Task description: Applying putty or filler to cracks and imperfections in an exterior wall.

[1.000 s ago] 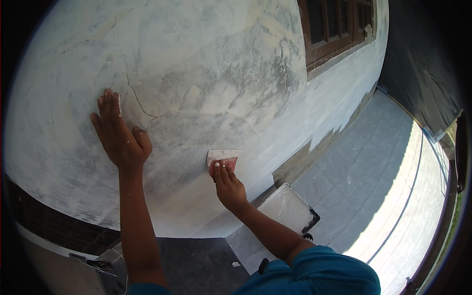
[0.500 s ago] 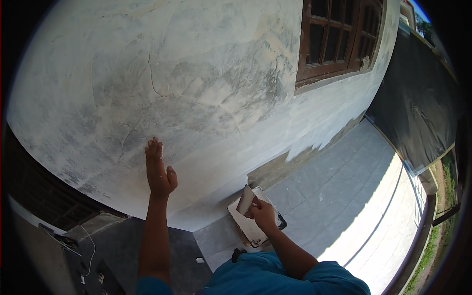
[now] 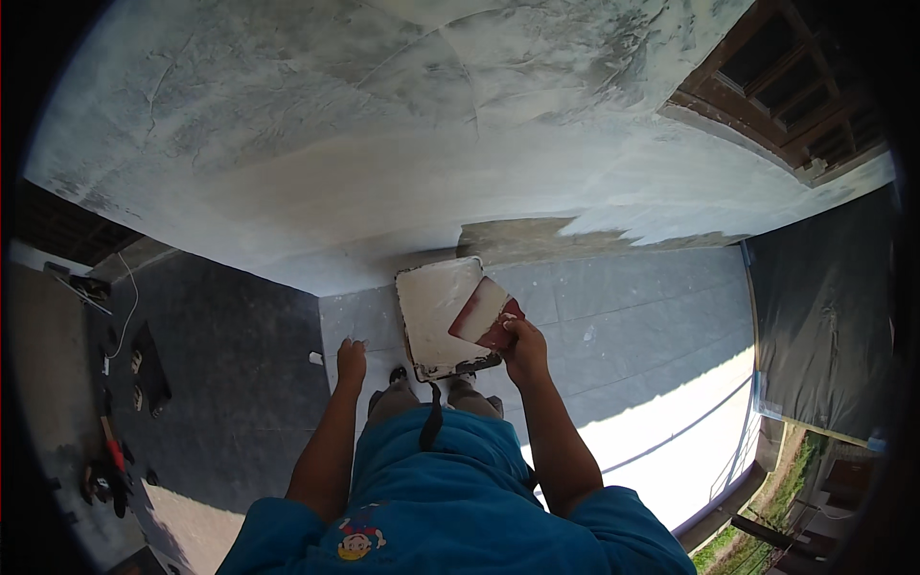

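Observation:
My right hand grips a red, putty-smeared flexible scraper with a pale band across it, held over a shallow tray of white compound with dark, caked edges. Left of the tray, away from the wall, my left hand is lowered; its fingers are foreshortened and small, so I cannot tell if they are open or closed. Above both hands, the white wall carries rough grey-white patches and fine cracks, with a bare grey strip along its foot.
A brown window is at upper right. Grey tiles run rightward beside black sheeting. A dark floor or sheet lies left, with a white cable and scattered tools. My feet are under the tray.
My left hand has left the wall and dropped beside my body. My right hand with the scraper has come off the wall to over the tray. The view has tilted down.

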`<state>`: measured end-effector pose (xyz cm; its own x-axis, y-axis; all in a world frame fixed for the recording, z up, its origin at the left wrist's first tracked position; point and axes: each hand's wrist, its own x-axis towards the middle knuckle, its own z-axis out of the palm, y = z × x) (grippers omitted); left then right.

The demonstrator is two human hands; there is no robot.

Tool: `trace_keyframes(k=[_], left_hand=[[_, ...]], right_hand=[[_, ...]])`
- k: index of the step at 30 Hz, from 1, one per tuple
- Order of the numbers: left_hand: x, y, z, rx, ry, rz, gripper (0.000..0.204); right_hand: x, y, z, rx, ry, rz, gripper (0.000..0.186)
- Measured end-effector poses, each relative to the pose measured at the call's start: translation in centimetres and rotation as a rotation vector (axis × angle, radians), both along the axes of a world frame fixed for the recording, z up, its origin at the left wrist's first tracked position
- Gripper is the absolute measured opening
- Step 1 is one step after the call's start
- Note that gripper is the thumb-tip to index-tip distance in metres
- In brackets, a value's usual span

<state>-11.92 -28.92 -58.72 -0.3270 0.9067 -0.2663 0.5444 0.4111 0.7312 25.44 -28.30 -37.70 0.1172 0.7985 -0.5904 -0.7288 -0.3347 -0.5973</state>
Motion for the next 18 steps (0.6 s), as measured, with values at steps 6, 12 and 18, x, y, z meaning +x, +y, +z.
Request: trace_keyframes(k=[6,12,18], left_hand=[[6.7,-5.5,-1.1,-0.469,-0.618,0.301,0.058],[12.2,-9.4,-6.2,-0.451,-0.464,0.298,0.039],[14.9,-8.7,-10.9,-0.071,0.082,0.179,0.031]], right_hand=[[4.1,1.1,-8.1,-0.166,-0.196,0.175,0.028],[4.4,3.1,-17.0,-0.17,-0.985,0.804,0.029],[-1.5,5.4,-19.9,0.272,-1.51,0.696,0.025]])
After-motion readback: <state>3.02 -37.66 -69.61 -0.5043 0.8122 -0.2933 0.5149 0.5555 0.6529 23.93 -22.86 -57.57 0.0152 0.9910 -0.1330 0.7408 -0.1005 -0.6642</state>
